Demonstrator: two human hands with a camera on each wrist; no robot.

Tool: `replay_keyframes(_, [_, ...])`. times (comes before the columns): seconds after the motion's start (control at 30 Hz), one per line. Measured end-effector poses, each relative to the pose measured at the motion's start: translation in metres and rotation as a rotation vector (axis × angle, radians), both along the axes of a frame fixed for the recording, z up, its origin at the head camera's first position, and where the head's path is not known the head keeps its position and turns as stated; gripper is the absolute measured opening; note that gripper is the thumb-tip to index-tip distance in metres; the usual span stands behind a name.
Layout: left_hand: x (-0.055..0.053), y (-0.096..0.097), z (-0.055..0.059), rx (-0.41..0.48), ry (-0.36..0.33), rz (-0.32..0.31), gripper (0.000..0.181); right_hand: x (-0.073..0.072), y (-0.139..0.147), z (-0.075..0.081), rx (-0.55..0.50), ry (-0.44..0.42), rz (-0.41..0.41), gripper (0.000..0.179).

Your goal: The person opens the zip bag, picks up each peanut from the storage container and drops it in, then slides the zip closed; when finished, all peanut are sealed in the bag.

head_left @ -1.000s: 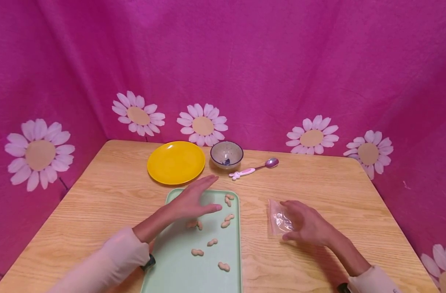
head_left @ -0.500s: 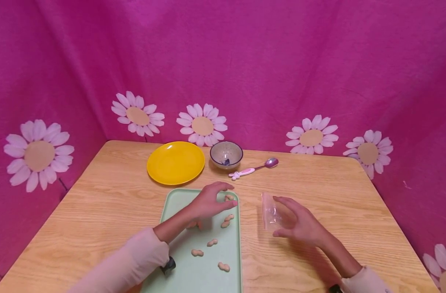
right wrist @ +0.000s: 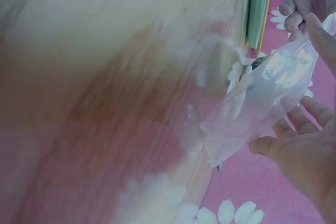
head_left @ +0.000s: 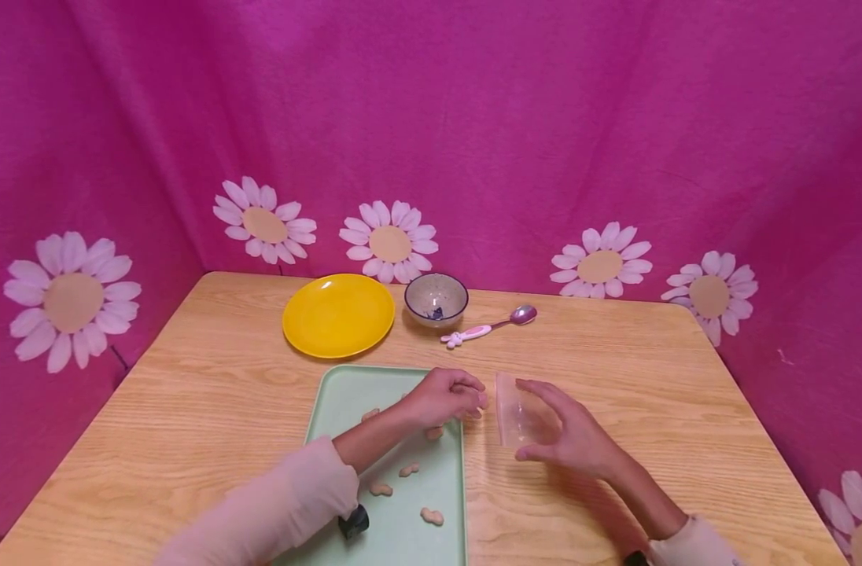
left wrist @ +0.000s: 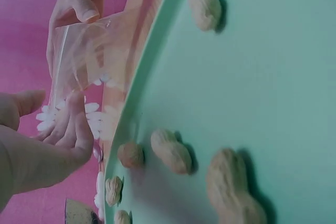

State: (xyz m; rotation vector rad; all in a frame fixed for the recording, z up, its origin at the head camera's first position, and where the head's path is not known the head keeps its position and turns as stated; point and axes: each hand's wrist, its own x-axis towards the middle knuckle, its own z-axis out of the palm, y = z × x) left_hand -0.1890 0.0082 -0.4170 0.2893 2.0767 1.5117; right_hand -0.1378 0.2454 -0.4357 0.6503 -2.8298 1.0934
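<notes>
A clear plastic zip bag [head_left: 510,417] hangs above the table right of the tray, its zip edge facing left. My right hand [head_left: 576,432] holds it between thumb and fingers, as the right wrist view of the bag [right wrist: 262,100] also shows. Close by the zip edge is my left hand [head_left: 445,399], reaching over the tray's right rim with nothing between thumb and loosely bent fingers [left wrist: 68,129]. Several unshelled peanuts [head_left: 432,516] lie scattered on the pale green tray [head_left: 346,381]; the left arm and hand hide some of them.
Along the back of the wooden table [head_left: 615,354] stand a yellow plate [head_left: 339,316] and a small blue-rimmed bowl [head_left: 431,295]. A spoon [head_left: 477,331] with a pink rabbit handle lies right of the bowl. A magenta curtain [head_left: 473,141] with daisies surrounds the table.
My left hand has moved right across the tray toward the bag, its fingers bending more. The right hand has brought the bag a little to the left.
</notes>
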Motion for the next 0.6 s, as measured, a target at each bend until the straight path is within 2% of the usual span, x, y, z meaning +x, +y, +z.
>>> replay_keyframes(0.2, [-0.0005,0.0048,-0.0013,0.053,-0.076,-0.003,0.016,0.0012,-0.0043,0.0013,0.001,-0.030,-0.007,0.088])
replay_keyframes(0.6, [0.0013,0.0080,0.0004,0.093,-0.108,0.010,0.014,0.0037,-0.0079,0.0027,0.008,-0.058,-0.010,0.088])
